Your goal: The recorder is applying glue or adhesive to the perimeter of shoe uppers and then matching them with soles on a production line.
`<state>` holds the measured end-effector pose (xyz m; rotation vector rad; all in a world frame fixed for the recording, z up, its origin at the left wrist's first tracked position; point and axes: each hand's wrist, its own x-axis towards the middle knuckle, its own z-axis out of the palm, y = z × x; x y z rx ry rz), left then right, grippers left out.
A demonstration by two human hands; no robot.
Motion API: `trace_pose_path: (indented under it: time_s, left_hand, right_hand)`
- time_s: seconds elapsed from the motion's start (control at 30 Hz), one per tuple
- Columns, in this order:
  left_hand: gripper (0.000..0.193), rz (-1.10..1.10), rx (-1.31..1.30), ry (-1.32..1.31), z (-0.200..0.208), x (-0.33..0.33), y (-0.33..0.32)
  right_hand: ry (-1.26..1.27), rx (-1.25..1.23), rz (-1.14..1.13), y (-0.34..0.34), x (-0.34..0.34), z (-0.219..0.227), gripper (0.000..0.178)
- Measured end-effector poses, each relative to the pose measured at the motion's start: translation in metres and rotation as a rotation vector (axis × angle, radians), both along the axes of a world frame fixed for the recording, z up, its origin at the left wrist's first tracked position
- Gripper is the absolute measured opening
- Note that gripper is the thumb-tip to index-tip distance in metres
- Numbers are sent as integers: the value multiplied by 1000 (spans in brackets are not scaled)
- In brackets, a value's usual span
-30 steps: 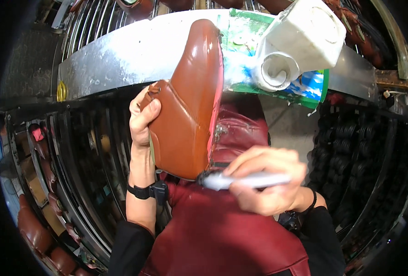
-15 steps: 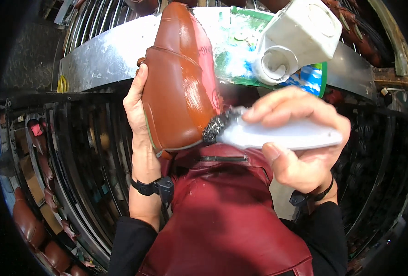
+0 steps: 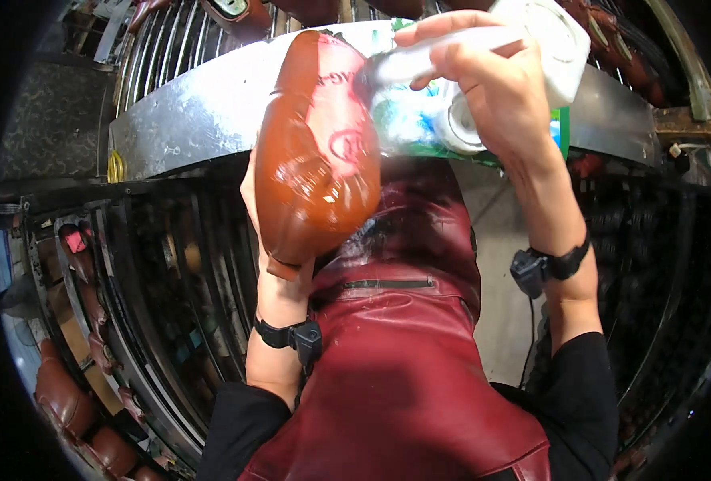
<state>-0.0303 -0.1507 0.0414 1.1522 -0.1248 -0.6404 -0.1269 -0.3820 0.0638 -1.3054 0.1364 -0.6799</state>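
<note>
A glossy brown leather shoe upper (image 3: 291, 160) with a pink underside stands steeply in front of me, that underside turned partly up and to the right. My left hand (image 3: 249, 186) grips it from behind and the left; most of the fingers are hidden by the leather. My right hand (image 3: 495, 92) is closed around the white handle of a brush (image 3: 451, 54). The brush's dark bristles, smeared by motion, meet the right edge of the upper near its far end. Whether they press on leather or on the pink part I cannot tell.
Behind the brush, a white plastic jug (image 3: 559, 52) lies tilted on a green and blue sheet (image 3: 403, 120) over a metal ledge (image 3: 163, 104). Metal rods and more brown shoes (image 3: 231, 12) are beyond. Racks with shoes (image 3: 67, 393) stand at left; a red apron (image 3: 403, 353) covers my front.
The upper has turned in my left hand, bringing more of its pink underside into view. My right hand has carried the brush from the near end up to the far end.
</note>
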Motion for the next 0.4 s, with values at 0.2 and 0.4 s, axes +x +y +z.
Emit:
trace_pose_path:
  time_s: [0.2, 0.4]
  left_hand:
    - [32, 118, -202, 273, -10, 47, 18]
    - [37, 244, 206, -397, 38, 147, 29]
  right_hand:
    - [18, 472, -186, 80, -8, -36, 14]
    - [123, 886, -205, 99, 34, -41, 28]
